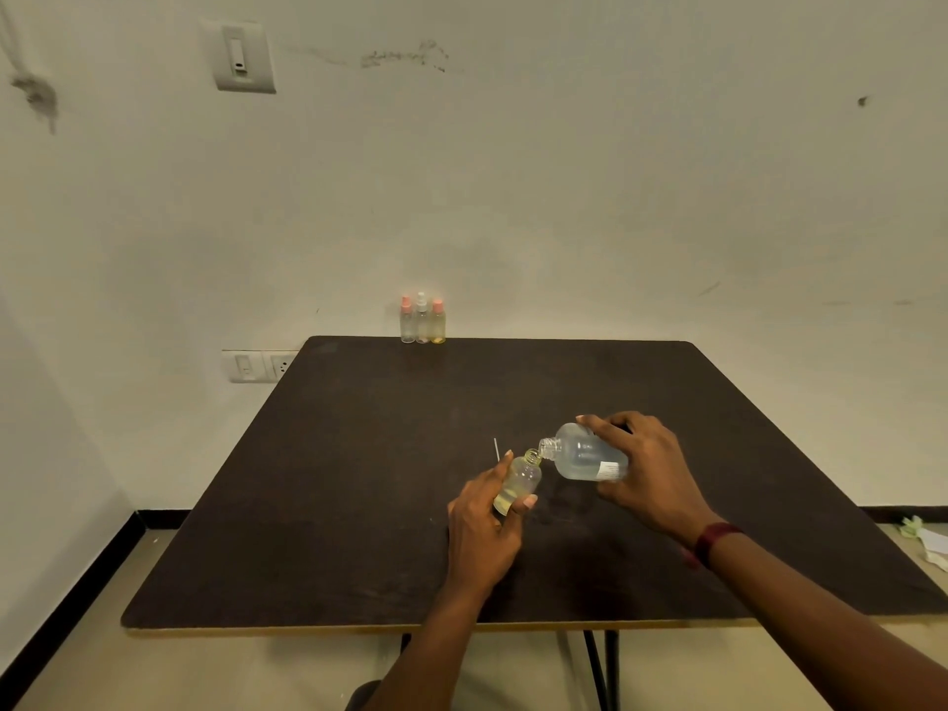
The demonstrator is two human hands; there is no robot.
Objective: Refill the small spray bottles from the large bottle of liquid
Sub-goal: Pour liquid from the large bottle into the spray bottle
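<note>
My right hand (647, 474) grips the large clear bottle (582, 456), uncapped and tipped on its side with its neck pointing left. Its mouth meets the open mouth of a small clear bottle (518, 482), tilted and holding some yellowish liquid, which my left hand (485, 531) holds between fingers and thumb above the dark table (359, 505). A thin white spray tube (496, 449) lies on the table just left of the small bottle. Three capped small spray bottles (422, 320) stand in a row at the table's far edge.
The table stands against a white wall with a socket plate (259, 365) at its far left corner. Black table legs (601, 669) show below the front edge. Crumpled paper (923, 543) lies on the floor at the right.
</note>
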